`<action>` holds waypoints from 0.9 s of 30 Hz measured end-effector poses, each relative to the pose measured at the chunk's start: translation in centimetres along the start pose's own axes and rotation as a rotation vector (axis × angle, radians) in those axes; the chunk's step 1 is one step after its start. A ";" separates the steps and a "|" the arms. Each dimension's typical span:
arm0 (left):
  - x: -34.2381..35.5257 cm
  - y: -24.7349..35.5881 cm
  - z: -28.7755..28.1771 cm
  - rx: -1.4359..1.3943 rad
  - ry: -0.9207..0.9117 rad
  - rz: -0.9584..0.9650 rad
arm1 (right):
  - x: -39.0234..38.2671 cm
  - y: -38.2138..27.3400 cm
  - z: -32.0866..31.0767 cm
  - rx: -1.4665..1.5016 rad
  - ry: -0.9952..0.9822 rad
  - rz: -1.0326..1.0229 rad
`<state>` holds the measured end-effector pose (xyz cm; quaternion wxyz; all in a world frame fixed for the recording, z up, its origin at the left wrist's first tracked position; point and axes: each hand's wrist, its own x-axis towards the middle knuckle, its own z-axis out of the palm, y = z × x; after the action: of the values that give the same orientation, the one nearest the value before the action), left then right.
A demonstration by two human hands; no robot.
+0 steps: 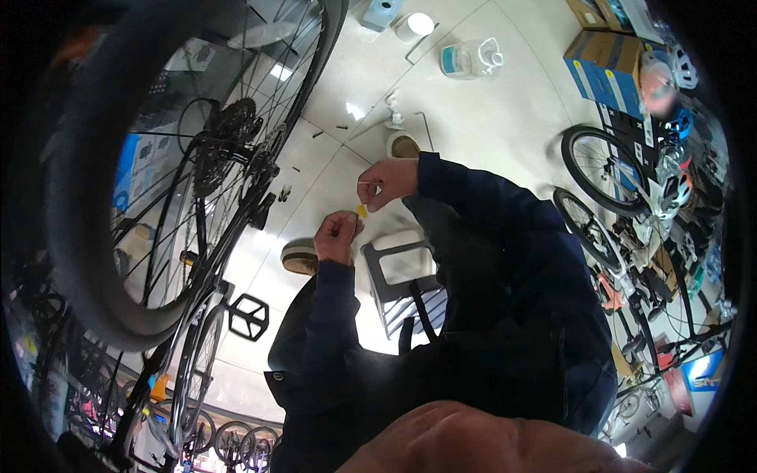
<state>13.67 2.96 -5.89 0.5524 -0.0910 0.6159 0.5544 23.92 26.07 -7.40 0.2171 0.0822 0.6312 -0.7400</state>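
Note:
My left hand (337, 236) and my right hand (390, 181) are close together over the floor, both with fingers bent into a pinch. A small yellow piece (361, 211) shows between their fingertips, touching the right fingertips. It is too small for me to name. Whatever the left fingers pinch is hidden. A thin pale strip shows at the right hand's fingers. To the left stands a bicycle with a large black tyre (315, 71), a rear cassette (229, 130) and a flat black pedal (248, 317).
A low stool (402, 272) is close by my legs. Across the tiles are a clear plastic jug (471, 59), a white cup (415, 27), a hex key (426, 130) and several small dark parts. Cardboard boxes (603, 71) and more bicycles (603, 169) line the right side.

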 end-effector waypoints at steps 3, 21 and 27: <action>6.1 -4.5 -0.2 -0.240 -0.084 0.007 | 2.7 7.6 -1.7 -0.240 -0.048 0.014; 12.4 -21.0 -9.7 0.387 0.369 0.179 | 0.2 20.5 -15.1 -0.889 1.139 0.109; 11.3 -23.9 -9.1 0.597 0.430 0.159 | -2.5 19.8 -8.9 -0.084 1.067 0.027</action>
<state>21.47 -7.35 -30.66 0.3679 0.0078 0.8573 0.3600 33.16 33.11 -25.91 -0.1211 0.4464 0.6819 -0.5666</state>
